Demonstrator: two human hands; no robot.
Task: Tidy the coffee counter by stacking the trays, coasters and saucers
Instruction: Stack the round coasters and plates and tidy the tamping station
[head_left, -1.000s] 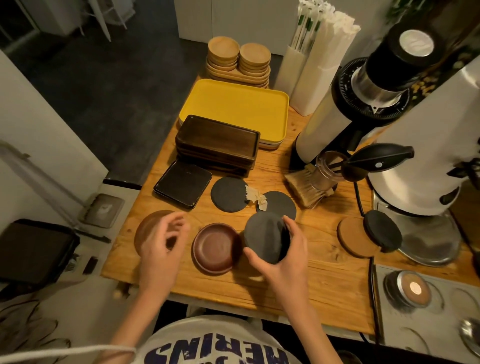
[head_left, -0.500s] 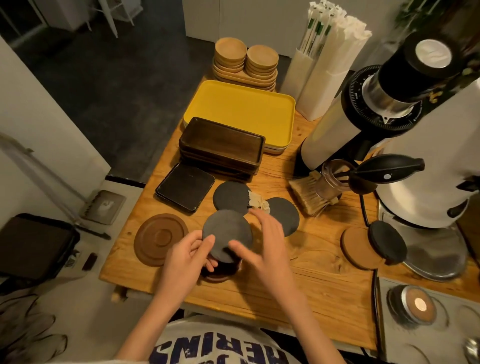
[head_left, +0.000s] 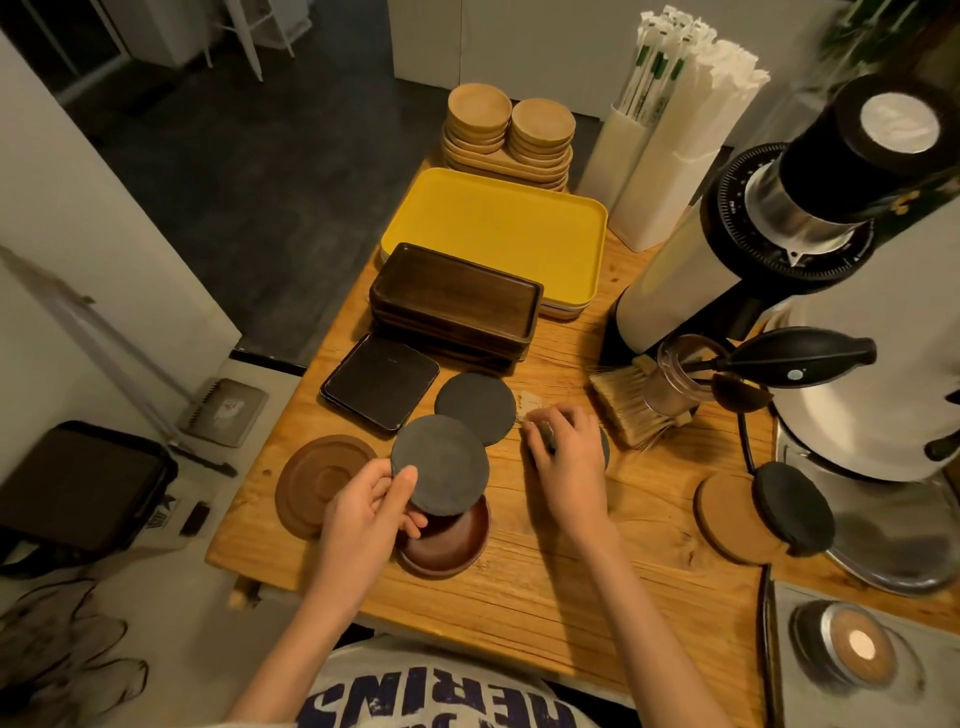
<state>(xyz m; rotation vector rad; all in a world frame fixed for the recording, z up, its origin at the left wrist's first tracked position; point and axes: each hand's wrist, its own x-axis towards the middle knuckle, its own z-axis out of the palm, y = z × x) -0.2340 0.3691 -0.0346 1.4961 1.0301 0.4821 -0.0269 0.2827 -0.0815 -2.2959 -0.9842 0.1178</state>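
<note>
My left hand (head_left: 366, 512) grips a round dark grey coaster (head_left: 440, 462) by its near edge, holding it just above a brown saucer (head_left: 448, 545). My right hand (head_left: 563, 457) lies over a second grey coaster (head_left: 604, 446), fingers curled on its far edge; most of that coaster is hidden. A third grey coaster (head_left: 475, 407) lies flat behind. A flat brown wooden saucer (head_left: 317, 480) sits at the left edge. To the right a cork coaster (head_left: 730, 506) lies partly under a black coaster (head_left: 792, 506).
Behind stand a black square tray (head_left: 379, 380), stacked dark wooden trays (head_left: 457, 301), a yellow tray (head_left: 498, 234) and pale wooden saucer stacks (head_left: 509, 132). A brush (head_left: 623, 408), a jar, grinders (head_left: 769, 223) and a cable crowd the right side.
The grey coaster passed from my right hand to my left, which now holds it over the brown saucer. My right hand moved back and right onto another grey coaster.
</note>
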